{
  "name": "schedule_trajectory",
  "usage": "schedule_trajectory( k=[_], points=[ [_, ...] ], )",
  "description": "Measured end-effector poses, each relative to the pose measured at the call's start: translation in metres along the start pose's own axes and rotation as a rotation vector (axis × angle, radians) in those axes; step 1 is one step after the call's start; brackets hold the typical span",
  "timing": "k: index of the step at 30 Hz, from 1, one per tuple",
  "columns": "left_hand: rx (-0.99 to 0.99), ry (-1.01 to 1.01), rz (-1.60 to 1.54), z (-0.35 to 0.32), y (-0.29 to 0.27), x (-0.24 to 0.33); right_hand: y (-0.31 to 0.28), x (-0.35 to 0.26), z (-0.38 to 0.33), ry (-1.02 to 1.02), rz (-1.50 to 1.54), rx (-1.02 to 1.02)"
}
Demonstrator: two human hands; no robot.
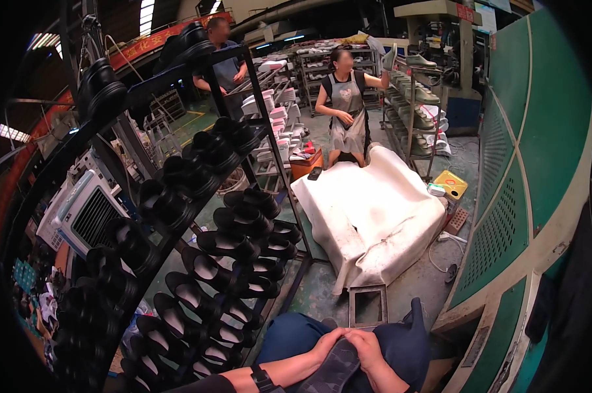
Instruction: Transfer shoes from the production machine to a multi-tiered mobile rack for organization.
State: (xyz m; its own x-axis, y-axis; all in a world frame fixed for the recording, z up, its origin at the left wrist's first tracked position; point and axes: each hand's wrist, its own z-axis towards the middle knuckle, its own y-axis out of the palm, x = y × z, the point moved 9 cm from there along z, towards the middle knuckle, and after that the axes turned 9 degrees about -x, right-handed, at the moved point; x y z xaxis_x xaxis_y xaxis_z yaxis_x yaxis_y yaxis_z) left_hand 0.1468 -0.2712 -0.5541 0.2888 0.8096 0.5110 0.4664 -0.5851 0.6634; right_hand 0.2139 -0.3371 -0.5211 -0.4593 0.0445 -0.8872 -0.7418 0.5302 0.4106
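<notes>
A dark shoe (333,372) is held low over my lap, its patterned sole turned toward me. My left hand (330,342) grips its far end from the left, fingers curled round the edge. Against it, my right hand (367,348) closes on the same end from the right, and the thumbs nearly meet there. The upper of the shoe is hidden under the sole and my hands. Dark blue cloth (289,337) covers my knees beneath. A black band (264,378) circles my left wrist.
At left, a black rack (263,108) bears several rows of black shoes (204,281). A white cloth-covered table (374,203) stands ahead, with a small metal frame (368,306) before it. One co-worker (348,98) touches a shoe rack; another person (221,65) stands behind. Green panels (505,196) line the right.
</notes>
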Motion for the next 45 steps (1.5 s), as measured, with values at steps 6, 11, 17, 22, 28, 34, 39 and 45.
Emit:
schedule_trajectory(
  k=[6,11,17,22,28,34,39,45],
  points=[
    [-0.117,0.083,0.035,-0.004,-0.001,0.0,0.013,-0.025,-0.01,-0.108,-0.127,0.001],
    [-0.329,0.028,-0.135,0.001,0.003,0.008,0.015,-0.037,0.009,-0.103,0.054,-0.092],
    [-0.408,-0.27,-0.308,-0.072,0.003,-0.037,-0.021,-0.045,0.035,-0.048,0.296,-0.019],
    [-0.564,-0.245,-0.463,-0.121,0.066,-0.04,-0.042,-0.031,0.038,-0.118,0.436,0.218],
    [-0.233,-0.13,-0.357,-0.117,0.054,-0.045,-0.032,-0.026,0.037,-0.075,0.458,0.211],
    [-0.071,-0.038,-0.367,-0.149,0.062,-0.031,0.003,-0.055,0.033,-0.038,0.552,0.07],
    [-0.057,-0.092,-0.32,-0.153,0.057,-0.04,-0.066,-0.029,0.041,-0.212,0.139,0.186],
    [-0.133,-0.093,-0.23,-0.158,0.055,-0.036,-0.075,0.035,0.033,0.183,0.317,0.059]
  ],
)
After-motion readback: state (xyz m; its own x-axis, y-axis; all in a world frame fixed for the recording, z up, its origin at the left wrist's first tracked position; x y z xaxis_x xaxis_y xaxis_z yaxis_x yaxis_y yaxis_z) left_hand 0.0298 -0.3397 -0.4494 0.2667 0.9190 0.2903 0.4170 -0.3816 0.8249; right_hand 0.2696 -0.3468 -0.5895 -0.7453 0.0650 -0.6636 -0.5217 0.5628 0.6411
